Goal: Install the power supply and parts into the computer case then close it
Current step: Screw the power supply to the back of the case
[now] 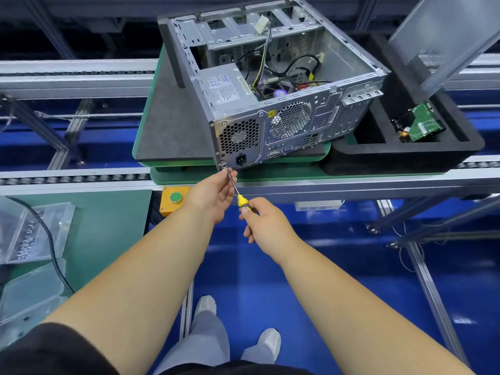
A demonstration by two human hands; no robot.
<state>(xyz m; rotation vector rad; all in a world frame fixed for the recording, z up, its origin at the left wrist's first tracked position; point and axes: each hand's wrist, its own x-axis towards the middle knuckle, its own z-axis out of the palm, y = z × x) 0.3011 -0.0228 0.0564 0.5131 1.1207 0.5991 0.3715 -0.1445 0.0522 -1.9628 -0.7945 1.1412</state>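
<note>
While my right hand (261, 220) grips screwdriver (237, 194) handle, left hand (216, 192) pinches shaft; tip points up-left from it into power supply (238, 139) corner screw.

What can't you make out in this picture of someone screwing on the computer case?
Head view only:
- Screw at the screwdriver tip: hidden by the left hand fingers.
- Power supply label text: too small.
- Side panel: cut off by the right edge.
- Screwdriver handle: mostly covered by the right hand.
</note>
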